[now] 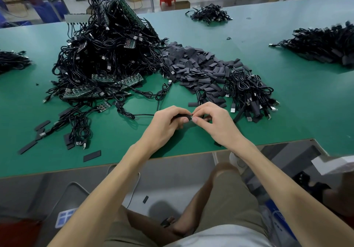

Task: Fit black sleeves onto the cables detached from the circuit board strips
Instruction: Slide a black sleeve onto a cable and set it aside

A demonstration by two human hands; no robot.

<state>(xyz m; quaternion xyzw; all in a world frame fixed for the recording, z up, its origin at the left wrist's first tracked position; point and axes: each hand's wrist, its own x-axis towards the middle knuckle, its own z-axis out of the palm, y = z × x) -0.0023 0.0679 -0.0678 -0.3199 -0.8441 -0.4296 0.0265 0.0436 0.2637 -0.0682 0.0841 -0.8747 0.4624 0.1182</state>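
My left hand [168,122] and my right hand [212,120] meet above the green table [298,101] near its front edge. The left hand pinches a black sleeve [182,115] on a thin black cable [143,115] that trails off to the left. The right fingertips pinch the small board end of that cable [191,118] at the sleeve's mouth. A tall heap of cables on green circuit board strips [107,55] rises at the back left. Loose black sleeves [199,68] lie spread behind my hands.
A bundle of sleeved cables [249,95] lies right of my hands. More cable piles sit at far right [325,45], far back [209,14] and far left [11,60]. Stray sleeves [92,155] lie at the front left. Stools and boxes stand beyond the table.
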